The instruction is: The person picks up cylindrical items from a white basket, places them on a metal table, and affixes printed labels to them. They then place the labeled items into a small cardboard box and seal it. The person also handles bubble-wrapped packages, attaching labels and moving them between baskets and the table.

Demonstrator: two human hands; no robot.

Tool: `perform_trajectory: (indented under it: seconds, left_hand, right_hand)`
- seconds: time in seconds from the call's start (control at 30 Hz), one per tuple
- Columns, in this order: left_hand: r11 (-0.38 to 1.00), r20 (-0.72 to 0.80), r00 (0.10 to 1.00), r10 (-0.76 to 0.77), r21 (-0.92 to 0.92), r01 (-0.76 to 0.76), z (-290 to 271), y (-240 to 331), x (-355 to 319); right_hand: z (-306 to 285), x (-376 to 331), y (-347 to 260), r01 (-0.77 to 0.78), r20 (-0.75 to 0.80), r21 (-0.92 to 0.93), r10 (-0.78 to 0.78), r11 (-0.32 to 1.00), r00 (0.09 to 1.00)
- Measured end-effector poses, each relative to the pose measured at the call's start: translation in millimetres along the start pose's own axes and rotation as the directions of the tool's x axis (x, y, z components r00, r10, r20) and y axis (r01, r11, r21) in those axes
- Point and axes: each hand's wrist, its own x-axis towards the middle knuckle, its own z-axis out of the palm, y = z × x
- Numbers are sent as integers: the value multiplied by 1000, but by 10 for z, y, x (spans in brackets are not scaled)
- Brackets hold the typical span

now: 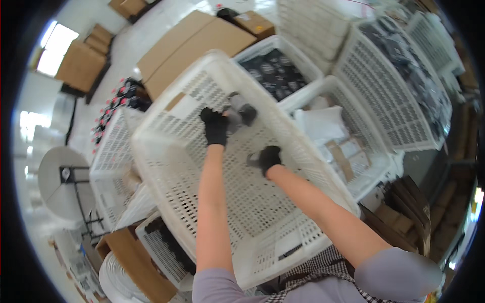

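So our right hand (270, 159) holds a grey piece (253, 160) mid white crate (252, 204); left hand (216, 129)'s by grey-black bundles (246, 114), twelve o'clock, can't tell if gripping.

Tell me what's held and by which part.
Right hand: apparently a grey item, by its right end. Left hand: at grey-black items; blur hides any grip.

Inside the white basket (257, 204), I can't name the blurred grey item (252, 160) in the right hand (270, 159). Beyond the basket, a cardboard box (194, 44) is partly hidden.
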Motion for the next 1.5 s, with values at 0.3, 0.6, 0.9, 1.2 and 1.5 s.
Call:
perform_trajectory:
  seconds: [0.3,0.6,0.9,1.2,1.5]
  left_hand:
    - [908,280,925,257,258,-330,-78,-145,-860]
    - [978,284,957,-54,-178,109,-2452,269,-1074]
    - [435,246,958,-148,-853,287,-4247,2582,-242]
    - [178,-74,487,870,-875,-451,-4585,7408,307]
    - [-75,-63,-60,996,-969,-236,-4184,10398,614]
  right_hand:
    - [-991,-1908,455,452,-142,415,-434,789,889]
    - [-139,-4785,2678,501,-503,863,-24,-71,864]
    - [1920,-7050,3961,399,-141,911,828,-106,543]
    - [2390,-8206,4219,448,123,887,992,-115,13]
    - [2747,-8254,5188,435,282,881,944,-185,-171]
